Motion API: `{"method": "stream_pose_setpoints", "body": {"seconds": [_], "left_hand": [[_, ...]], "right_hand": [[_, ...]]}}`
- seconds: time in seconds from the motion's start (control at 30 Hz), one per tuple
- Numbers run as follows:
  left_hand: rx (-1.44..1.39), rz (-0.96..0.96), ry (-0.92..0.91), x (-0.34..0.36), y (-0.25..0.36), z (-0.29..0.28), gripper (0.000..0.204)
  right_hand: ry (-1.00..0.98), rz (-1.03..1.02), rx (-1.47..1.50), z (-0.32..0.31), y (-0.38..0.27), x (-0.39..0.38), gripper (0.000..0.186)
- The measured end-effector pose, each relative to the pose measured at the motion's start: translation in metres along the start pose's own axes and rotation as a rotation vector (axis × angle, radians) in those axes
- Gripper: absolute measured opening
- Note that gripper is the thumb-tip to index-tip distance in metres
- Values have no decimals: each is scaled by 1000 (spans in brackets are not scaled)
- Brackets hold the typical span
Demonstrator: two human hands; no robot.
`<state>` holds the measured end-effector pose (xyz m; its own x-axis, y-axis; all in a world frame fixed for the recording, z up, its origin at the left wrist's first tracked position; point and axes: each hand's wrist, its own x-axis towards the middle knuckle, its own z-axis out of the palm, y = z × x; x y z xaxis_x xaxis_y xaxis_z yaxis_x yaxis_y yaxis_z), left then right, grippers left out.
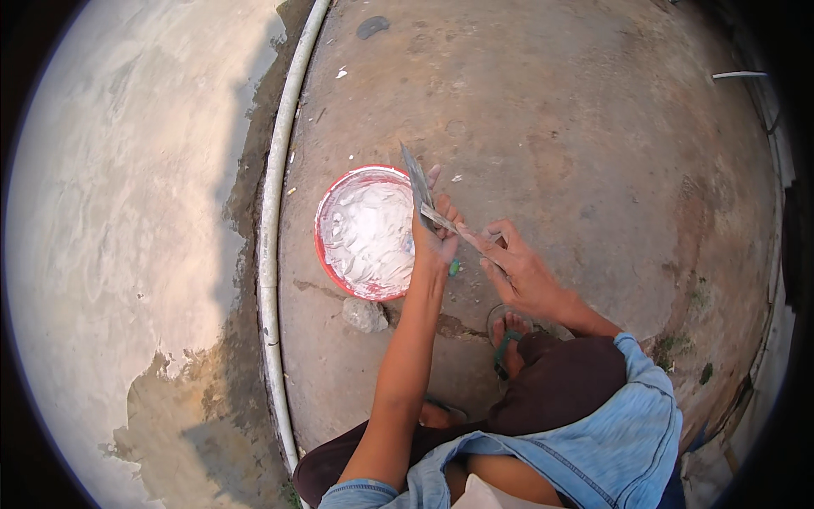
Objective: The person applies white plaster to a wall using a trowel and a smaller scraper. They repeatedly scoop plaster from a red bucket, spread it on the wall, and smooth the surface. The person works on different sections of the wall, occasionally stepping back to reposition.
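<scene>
My left hand (439, 244) grips a flat grey trowel (415, 178), its blade tilted up and seen nearly edge-on at the right rim of a basin. In my right hand (527, 278) is a narrow putty knife (441, 220), its handle running back between thumb and fingers. The knife's tip meets the trowel blade near my left palm; whether it presses there I cannot tell. Thick white paste (369, 225) with a ridged surface fills much of the red-rimmed basin (319, 229), which stands just left of my left hand. The trowel's handle is mostly hidden by my fingers.
A pale pipe (271, 220) runs along the base of the partly plastered wall (127, 187) on the left. One stone (365, 315) lies against the near side of the basin. My sandalled foot (508, 341) rests on the concrete floor (543, 110) below my right hand.
</scene>
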<state>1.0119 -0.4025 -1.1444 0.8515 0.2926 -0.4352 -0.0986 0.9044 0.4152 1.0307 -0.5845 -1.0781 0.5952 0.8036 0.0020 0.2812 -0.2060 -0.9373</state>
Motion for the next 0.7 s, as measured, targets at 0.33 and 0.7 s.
{"method": "stream_pose_setpoints", "body": {"seconds": [0.33, 0.7], "left_hand": [[687, 59, 104, -33, -36, 18, 46], [743, 267, 11, -30, -4, -11, 64]], "right_hand": [[723, 270, 255, -56, 86, 43, 51], [426, 235, -231, -29, 195, 4, 39]]}}
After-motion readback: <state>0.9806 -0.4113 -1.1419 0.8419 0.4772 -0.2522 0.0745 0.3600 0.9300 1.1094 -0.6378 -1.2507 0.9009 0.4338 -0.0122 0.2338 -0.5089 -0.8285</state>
